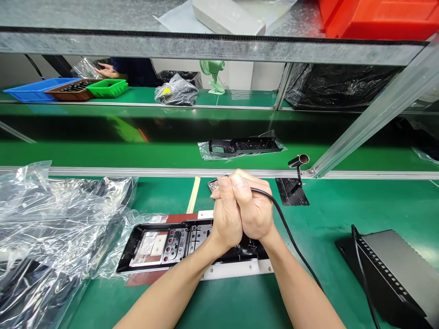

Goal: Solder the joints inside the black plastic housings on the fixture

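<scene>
My left hand (227, 212) and my right hand (255, 205) are pressed together, both closed, above a black plastic housing (125, 249). A black cord (286, 219) runs out of my right hand, so a corded tool seems to be in its grip, though the fingers hide its body. What my left fingers close on is hidden too. The housing lies in a white fixture (236, 270) over a reddish-brown board (144, 278); my hands and forearms cover its right part. Just behind my hands sits a small tray (212, 185) of tiny metal parts.
Plastic bags (68, 219) cover the left side. A tubular tool holder (297, 161) stands behind my right hand; a grey-black device (394, 269) lies at right. A bagged black housing (245, 146) rests beyond the rail. Overhead runs a metal shelf (137, 45). A co-worker's hand (108, 71) shows far left.
</scene>
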{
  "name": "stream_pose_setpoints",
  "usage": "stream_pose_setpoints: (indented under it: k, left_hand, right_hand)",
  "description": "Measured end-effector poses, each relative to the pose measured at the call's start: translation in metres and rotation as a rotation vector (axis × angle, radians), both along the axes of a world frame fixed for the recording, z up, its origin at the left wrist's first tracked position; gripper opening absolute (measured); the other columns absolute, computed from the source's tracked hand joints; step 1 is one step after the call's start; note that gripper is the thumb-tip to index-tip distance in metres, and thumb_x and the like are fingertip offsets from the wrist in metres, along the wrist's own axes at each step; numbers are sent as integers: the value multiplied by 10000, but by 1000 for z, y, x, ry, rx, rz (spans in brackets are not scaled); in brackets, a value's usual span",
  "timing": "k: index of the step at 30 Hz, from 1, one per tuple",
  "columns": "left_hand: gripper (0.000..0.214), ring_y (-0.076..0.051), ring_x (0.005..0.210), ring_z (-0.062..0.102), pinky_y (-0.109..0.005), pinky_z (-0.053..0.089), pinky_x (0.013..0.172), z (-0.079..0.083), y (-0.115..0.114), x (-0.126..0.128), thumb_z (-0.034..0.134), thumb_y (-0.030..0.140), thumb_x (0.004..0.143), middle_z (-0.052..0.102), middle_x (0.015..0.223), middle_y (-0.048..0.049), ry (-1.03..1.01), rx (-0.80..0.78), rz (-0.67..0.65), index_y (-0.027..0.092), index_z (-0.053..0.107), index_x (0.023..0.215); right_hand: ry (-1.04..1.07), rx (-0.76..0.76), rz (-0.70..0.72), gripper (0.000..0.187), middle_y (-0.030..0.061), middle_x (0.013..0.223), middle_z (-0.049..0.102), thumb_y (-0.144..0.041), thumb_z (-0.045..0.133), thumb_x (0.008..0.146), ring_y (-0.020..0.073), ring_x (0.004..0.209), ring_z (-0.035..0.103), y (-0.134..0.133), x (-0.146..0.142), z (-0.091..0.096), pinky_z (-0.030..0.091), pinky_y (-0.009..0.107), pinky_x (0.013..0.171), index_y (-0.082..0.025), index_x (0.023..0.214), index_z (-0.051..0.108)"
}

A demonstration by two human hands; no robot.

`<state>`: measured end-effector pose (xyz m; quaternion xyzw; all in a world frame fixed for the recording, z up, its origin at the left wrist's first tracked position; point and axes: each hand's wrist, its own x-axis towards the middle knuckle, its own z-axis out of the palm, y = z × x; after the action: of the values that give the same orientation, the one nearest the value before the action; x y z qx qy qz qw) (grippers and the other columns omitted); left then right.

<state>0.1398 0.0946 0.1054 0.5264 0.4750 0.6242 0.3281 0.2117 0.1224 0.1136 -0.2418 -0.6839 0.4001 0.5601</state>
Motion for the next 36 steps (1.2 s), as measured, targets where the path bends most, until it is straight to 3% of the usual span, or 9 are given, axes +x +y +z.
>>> stream_pose_setpoints:
  k: [4,12,17,22,25,27,29,31,36]
  left_hand:
    - [488,-140,720,529,-277,498,729,-3,0,-1,169,522,1044,481,707,-20,-19,16,4,229,353,700]
    - [563,-169,867,612,-319,525,836,-7,2,-4,154,586,1027,602,846,-65,28,0,-6,207,482,771]
    - [644,-199,983,615,-349,502,883,-2,2,-7,124,618,1009,658,1004,-104,32,-95,-143,179,591,948]
    - [759,-190,719,552,-366,480,768,2,1,-23,57,683,963,581,689,-47,209,-56,-308,181,599,788]
    - [722,-202,810,552,-378,467,827,-5,-4,-43,56,632,991,595,800,-60,316,24,-289,189,605,841]
    - [620,-212,918,557,-378,453,859,-13,-11,-59,107,544,1035,608,941,-78,353,7,-203,190,604,924]
    - [508,-205,934,559,-370,443,860,-21,-20,-75,180,465,1058,607,976,-73,423,-49,-157,192,595,955]
    - [424,-192,913,562,-359,443,853,-29,-31,-91,236,406,1065,606,965,-58,513,-92,-149,196,589,963]
    - [311,-218,1015,585,-386,470,908,-52,-54,-120,320,338,1055,647,1073,-79,824,-88,-67,188,593,1056]
  right_hand:
    - [1,-4,1,439,42,773,707,-367,437,1014,170,739,644,-1,0,0,502,344,700,-230,784,785]
    - [-18,-16,23,429,42,808,714,-364,426,1022,178,773,653,-2,4,3,514,358,723,-223,815,775]
    - [-99,36,-28,461,41,1144,694,-341,376,1036,195,1048,652,0,10,10,515,381,908,-243,859,790]
    - [-205,108,-103,425,38,1294,644,-319,385,1034,220,1255,557,-3,15,16,419,424,1087,-263,939,795]
    - [-151,59,-127,435,69,1096,710,-330,391,1035,212,1124,628,-10,15,13,487,401,985,-224,863,776]
    - [-53,-64,-103,451,58,874,707,-370,380,1040,171,848,677,-15,13,8,543,350,787,-196,804,723]
    - [74,-197,-56,449,16,686,635,-427,369,1037,124,570,601,-19,11,3,513,299,568,-189,764,636]
    - [203,-285,-21,448,-28,572,541,-481,367,1026,96,424,481,-21,9,-2,434,261,431,-198,726,544]
    - [311,-314,-55,473,-61,484,426,-513,393,1006,73,375,372,-25,0,-3,354,210,360,-202,656,458]
